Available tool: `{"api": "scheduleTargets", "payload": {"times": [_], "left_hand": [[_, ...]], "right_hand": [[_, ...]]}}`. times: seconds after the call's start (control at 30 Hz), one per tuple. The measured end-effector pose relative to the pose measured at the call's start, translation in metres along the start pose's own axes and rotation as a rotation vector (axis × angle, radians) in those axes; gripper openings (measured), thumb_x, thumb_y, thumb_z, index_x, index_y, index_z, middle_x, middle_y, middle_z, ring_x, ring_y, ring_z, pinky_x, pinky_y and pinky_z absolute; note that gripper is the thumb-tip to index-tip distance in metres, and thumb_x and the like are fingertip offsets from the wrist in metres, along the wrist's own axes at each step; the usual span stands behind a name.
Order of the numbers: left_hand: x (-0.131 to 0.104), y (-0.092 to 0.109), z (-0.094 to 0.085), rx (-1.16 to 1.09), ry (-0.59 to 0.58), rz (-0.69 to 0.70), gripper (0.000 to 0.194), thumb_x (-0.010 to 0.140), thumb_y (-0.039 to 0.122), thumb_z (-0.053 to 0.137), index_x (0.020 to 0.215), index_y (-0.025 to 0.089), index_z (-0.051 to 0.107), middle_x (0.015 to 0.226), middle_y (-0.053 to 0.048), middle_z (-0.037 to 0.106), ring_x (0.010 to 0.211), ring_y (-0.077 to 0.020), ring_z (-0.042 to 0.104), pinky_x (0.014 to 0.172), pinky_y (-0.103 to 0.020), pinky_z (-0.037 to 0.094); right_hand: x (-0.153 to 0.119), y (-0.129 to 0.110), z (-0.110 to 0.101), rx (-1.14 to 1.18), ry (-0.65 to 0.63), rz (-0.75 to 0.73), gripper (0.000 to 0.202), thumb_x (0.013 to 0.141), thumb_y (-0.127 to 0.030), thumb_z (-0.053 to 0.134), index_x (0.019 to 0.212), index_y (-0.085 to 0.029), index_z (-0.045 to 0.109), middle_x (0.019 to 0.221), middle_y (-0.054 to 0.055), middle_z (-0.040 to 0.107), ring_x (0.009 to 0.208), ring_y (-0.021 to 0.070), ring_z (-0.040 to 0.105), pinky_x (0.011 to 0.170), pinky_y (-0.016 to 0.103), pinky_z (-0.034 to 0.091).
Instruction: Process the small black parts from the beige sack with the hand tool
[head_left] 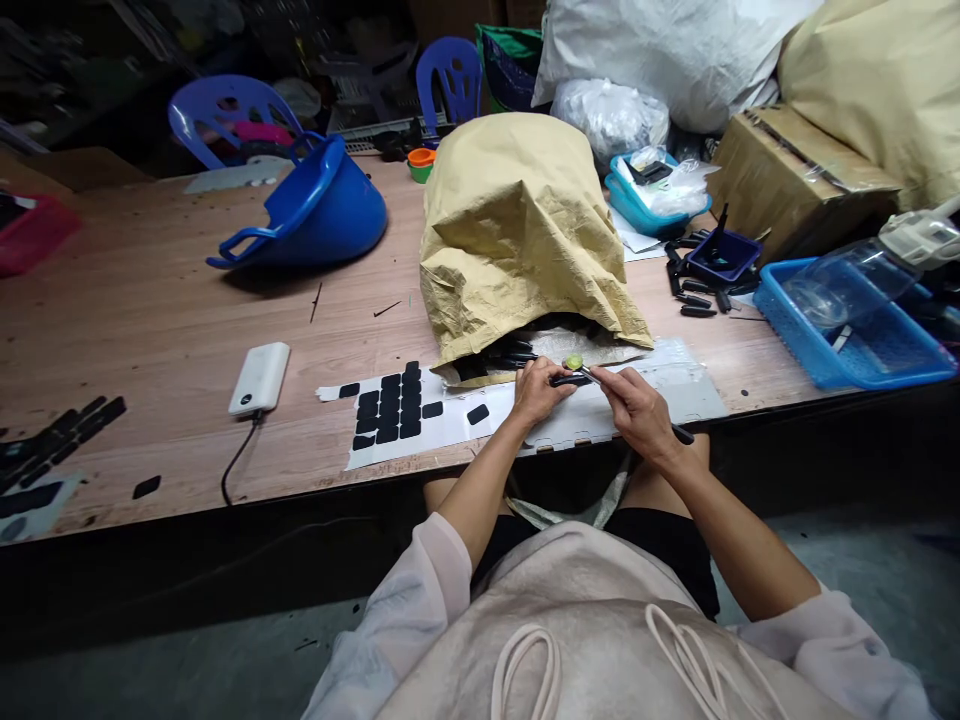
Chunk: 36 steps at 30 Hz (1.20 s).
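My left hand (538, 391) holds a slim black piece (571, 380) over the white sheet (600, 412) at the table's front edge. Fingers of my right hand (641, 412) are closed round a thin metal tool (591, 374) with a dark handle end showing below the palm. A small yellow-green blob (573, 362) sits at the tool's tip, just above the black piece. Behind my hands, the open mouth of a tan sack (517, 230) shows more black pieces (514, 350). Black rounded patches (390, 405) lie in rows on the sheet to the left.
A white power bank (259, 378) with a cable lies left of the patches. Behind it is a tilted blue tub (322, 205). At the right are a blue basket (847, 365), a small dark purple tray (721, 258), loose black pieces and a cardboard box (787, 180).
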<state>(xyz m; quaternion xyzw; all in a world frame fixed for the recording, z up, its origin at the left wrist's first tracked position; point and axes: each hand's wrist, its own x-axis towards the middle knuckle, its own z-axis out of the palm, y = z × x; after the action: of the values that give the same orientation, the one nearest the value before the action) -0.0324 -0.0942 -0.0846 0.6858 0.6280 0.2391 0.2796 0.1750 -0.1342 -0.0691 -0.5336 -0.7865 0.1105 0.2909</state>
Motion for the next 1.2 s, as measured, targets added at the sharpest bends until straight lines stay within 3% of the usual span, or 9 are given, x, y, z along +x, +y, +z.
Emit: {"api": "scheduleTargets", "payload": {"times": [0.17,0.57,0.73,0.93,1.1,1.2], "left_hand": [[0.0,0.001,0.0,-0.007,-0.01,-0.007,0.011,0.088,0.034,0.081,0.097,0.029,0.08,0.106,-0.001,0.07,0.109,-0.0242,0.059,0.099,-0.039,0.042],[0.0,0.002,0.003,-0.01,0.009,-0.015,0.018,0.086,0.03,0.081,0.104,0.031,0.082,0.11,-0.001,0.072,0.11,-0.0249,0.059,0.102,-0.042,0.042],[-0.001,0.0,0.001,-0.005,0.005,0.016,0.018,0.086,0.028,0.08,0.104,0.029,0.082,0.109,-0.002,0.071,0.11,-0.0248,0.059,0.102,-0.041,0.042],[-0.003,-0.003,0.004,0.015,0.021,0.052,0.018,0.081,0.027,0.083,0.099,0.026,0.081,0.106,-0.002,0.071,0.106,-0.0241,0.059,0.101,-0.04,0.042],[-0.002,-0.003,0.003,0.063,0.032,0.093,0.018,0.082,0.028,0.082,0.099,0.026,0.08,0.104,-0.003,0.07,0.105,-0.025,0.058,0.099,-0.042,0.043],[-0.023,0.001,0.001,0.086,0.043,0.251,0.017,0.083,0.029,0.081,0.099,0.024,0.079,0.106,-0.005,0.069,0.106,-0.0256,0.059,0.099,-0.044,0.043]], "right_hand": [[-0.003,0.003,0.003,-0.138,-0.063,-0.015,0.042,0.103,-0.027,0.048,0.136,-0.038,0.071,0.096,0.003,0.067,0.08,0.018,0.064,0.062,0.028,0.046],[-0.006,0.019,-0.003,-0.093,0.026,0.049,0.039,0.105,-0.032,0.047,0.136,-0.035,0.072,0.098,0.004,0.069,0.089,0.0192,0.067,0.067,0.029,0.048],[0.022,0.047,-0.012,-0.226,0.084,0.055,0.039,0.105,-0.034,0.047,0.134,-0.034,0.074,0.101,0.006,0.069,0.089,0.021,0.061,0.067,0.032,0.04],[0.041,0.091,-0.008,-0.379,0.029,-0.013,0.036,0.102,-0.029,0.051,0.126,-0.032,0.078,0.095,0.008,0.065,0.089,0.0235,0.051,0.077,0.035,0.035],[0.037,0.099,0.0,-0.362,0.017,-0.011,0.038,0.103,-0.03,0.05,0.128,-0.031,0.078,0.095,0.008,0.062,0.089,0.0232,0.047,0.076,0.034,0.032],[0.038,0.099,0.0,-0.361,0.019,-0.015,0.037,0.103,-0.031,0.05,0.128,-0.031,0.078,0.095,0.008,0.062,0.089,0.0232,0.046,0.076,0.034,0.032]]}}
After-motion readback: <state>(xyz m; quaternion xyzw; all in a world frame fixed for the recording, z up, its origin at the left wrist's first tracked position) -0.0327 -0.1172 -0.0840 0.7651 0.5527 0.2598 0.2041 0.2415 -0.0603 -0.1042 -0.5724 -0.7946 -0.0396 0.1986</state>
